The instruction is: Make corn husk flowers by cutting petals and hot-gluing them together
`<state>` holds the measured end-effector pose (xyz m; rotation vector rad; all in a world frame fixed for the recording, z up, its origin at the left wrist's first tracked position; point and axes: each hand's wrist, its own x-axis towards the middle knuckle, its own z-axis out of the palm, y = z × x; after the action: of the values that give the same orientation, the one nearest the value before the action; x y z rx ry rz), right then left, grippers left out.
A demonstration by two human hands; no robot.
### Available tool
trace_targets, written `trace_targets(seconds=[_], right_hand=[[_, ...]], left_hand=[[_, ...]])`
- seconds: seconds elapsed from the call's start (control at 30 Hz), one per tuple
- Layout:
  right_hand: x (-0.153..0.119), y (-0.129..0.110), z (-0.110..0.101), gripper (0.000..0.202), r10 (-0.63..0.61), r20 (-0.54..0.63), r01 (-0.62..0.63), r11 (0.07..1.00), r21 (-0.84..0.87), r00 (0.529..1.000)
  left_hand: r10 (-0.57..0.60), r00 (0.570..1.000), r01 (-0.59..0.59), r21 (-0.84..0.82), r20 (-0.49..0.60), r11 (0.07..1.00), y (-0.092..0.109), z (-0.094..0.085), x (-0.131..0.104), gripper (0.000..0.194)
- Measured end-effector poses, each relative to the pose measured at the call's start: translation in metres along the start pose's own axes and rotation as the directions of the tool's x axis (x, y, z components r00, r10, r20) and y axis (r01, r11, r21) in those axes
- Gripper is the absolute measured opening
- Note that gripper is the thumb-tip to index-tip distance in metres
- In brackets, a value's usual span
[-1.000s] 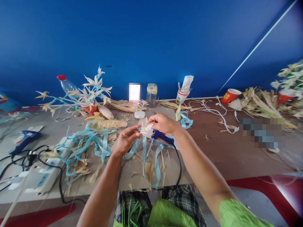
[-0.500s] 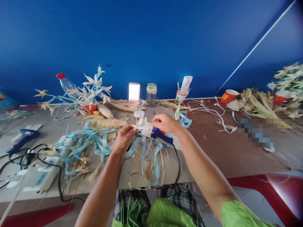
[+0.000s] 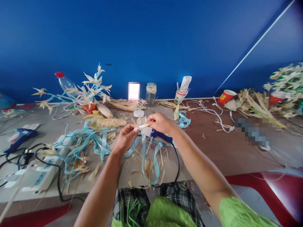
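Note:
Between my two hands is a pale strip of corn husk (image 3: 142, 126), stretched above the table. My left hand (image 3: 126, 135) pinches its left end. The fingers of my right hand (image 3: 159, 122) are closed on the other end. Just below my right hand lies a blue glue gun (image 3: 162, 136) with a black cord. Light blue ribbon (image 3: 156, 164) hangs in a loop beneath my hands toward the table's front edge. Behind them stands a small white round lid (image 3: 138, 113).
On the left are a husk-flower branch (image 3: 94, 94), blue ribbons, a power strip (image 3: 44, 176) and another glue gun (image 3: 21, 138). Behind stand a glass jar (image 3: 151, 93) and a white cup (image 3: 181, 96). Red cups (image 3: 226, 96), husks and white cables lie right.
My right hand has moved slightly left, closer to my left hand, and the husk strip now spans a shorter gap. The view has shifted a little.

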<state>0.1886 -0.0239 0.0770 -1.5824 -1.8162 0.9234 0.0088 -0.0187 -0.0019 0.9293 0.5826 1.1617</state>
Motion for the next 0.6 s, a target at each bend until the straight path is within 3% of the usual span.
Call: trace_targets(seconds=[0.6], right_hand=[[-0.002,-0.013,-0.013,0.011,-0.014,0.122,0.015,1.0,-0.01,0.992]], left_hand=[[-0.066,0.996,0.065,0.025,0.063,0.998,-0.001,-0.002,-0.003,0.019]])
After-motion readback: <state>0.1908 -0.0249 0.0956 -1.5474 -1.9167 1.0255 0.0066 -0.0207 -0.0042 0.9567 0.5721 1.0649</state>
